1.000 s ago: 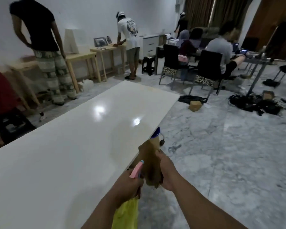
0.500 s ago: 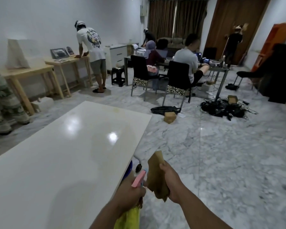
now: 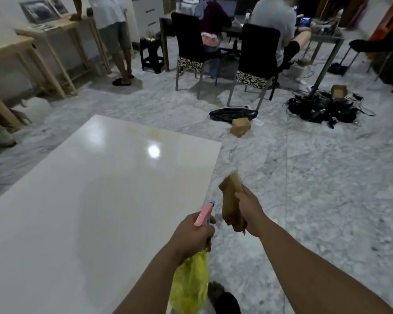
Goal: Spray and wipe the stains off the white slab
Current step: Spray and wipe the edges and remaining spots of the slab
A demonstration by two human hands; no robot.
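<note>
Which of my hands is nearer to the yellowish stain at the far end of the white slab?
Right. The right hand, gripping the brown cloth, is beyond the slab's right edge, further forward toward the stain. The left hand, holding the spray bottle, sits further back.

Pretty dim indoor shot, kinda grey and noisy overall. An overhead light bounces off the glossy white slab (image 3: 82, 200) as a bright glare spot (with a softer one to its left). Soft shadows sit under the chairs (image 3: 256, 57). Edges bend from the wide-angle lens, and the background looks smeary.
</note>
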